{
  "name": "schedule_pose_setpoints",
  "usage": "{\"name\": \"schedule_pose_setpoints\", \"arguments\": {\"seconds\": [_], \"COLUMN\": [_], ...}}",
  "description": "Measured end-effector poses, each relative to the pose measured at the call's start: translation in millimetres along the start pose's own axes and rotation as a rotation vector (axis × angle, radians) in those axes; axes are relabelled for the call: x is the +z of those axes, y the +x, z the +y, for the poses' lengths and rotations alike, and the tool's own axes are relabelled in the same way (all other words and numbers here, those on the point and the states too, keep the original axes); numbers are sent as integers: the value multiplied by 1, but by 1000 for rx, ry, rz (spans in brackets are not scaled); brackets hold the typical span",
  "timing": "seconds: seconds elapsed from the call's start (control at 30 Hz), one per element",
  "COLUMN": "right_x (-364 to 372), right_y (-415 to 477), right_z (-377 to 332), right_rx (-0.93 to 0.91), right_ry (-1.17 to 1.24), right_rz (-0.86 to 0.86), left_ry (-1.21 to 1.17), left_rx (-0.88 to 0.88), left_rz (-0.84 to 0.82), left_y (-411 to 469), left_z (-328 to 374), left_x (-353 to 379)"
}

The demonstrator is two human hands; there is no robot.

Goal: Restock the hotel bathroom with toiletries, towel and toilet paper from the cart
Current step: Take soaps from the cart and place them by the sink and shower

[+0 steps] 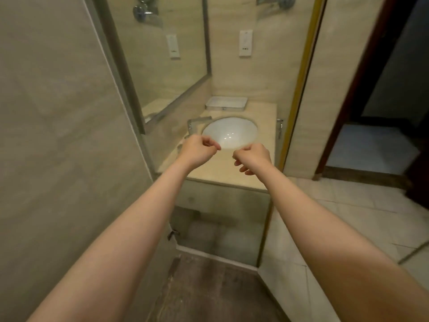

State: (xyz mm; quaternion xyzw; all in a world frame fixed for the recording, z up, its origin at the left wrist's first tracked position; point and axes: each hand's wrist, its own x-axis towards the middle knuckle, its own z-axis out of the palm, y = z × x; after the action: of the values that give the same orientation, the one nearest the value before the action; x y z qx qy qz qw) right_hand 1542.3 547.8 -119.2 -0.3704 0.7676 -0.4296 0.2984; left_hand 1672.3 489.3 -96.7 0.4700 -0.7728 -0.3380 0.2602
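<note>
Nearest the camera, at 6 o'clock, a dark mat (pixel 209 291) lies on the floor before the vanity. Two bare forearms reach forward from the lower corners toward 12 o'clock. The left hand (pixel 197 151) is curled into a loose fist, fingertips tucked toward the thumb; nothing can be seen in it. The right hand (pixel 251 159), just beside it and apart from it, is likewise curled with the fingers bent under, and nothing shows in its grip either. Both hang over the front edge of the beige stone counter (pixel 264 145).

Just beyond the hands, a white oval sink (pixel 232 131) is set into the counter; its bowl holds nothing but glints of light. A metal tap (pixel 197 124) stands at its 9 o'clock side. Farther back, at the sink's 12 o'clock against the wall, sits a shallow white tray (pixel 226 103), and no toiletries show in it, though blur hides fine detail. No towel, toilet paper or cart is in view.

A mirror (pixel 160 54) fills the wall at 11 o'clock, and a white wall plate (pixel 245 43) hangs above the tray. A dark doorway (pixel 383 112) opens at 2 o'clock.
</note>
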Motion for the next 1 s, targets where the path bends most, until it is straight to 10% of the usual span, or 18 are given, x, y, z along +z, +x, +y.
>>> {"name": "schedule_pose_setpoints", "arguments": {"seconds": [0.23, 1.0], "right_x": [-118, -352], "right_y": [25, 137], "right_z": [88, 204], "right_rx": [182, 433], "right_ry": [-36, 28], "right_rz": [198, 578], "left_ry": [-74, -102], "left_rx": [184, 245], "left_rz": [-491, -665], "left_y": [24, 155], "left_z": [87, 242], "left_x": [126, 386]}}
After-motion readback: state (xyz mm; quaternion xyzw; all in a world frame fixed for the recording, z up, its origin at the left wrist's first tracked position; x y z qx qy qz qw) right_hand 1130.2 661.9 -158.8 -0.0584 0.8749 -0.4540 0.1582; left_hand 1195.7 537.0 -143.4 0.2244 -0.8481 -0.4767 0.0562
